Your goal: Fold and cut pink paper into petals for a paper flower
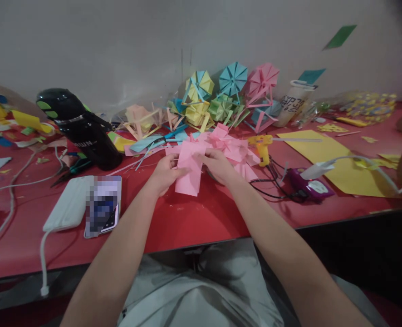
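Both my hands hold one pink sheet of paper [188,172] just above the red table [187,222]. My left hand [164,173] pinches its left edge with the thumb on top. My right hand [218,164] grips the upper right part, fingers curled over it. Behind the sheet lies a heap of folded pink paper pieces [233,147].
A black flask [80,127] lies at the left, with a white power bank [70,203] and a phone [103,205] nearer me. A yellow glue gun [262,146], a purple device [309,184] and yellow sheets [333,159] are at the right. Coloured paper pinwheels [233,79] stand along the wall.
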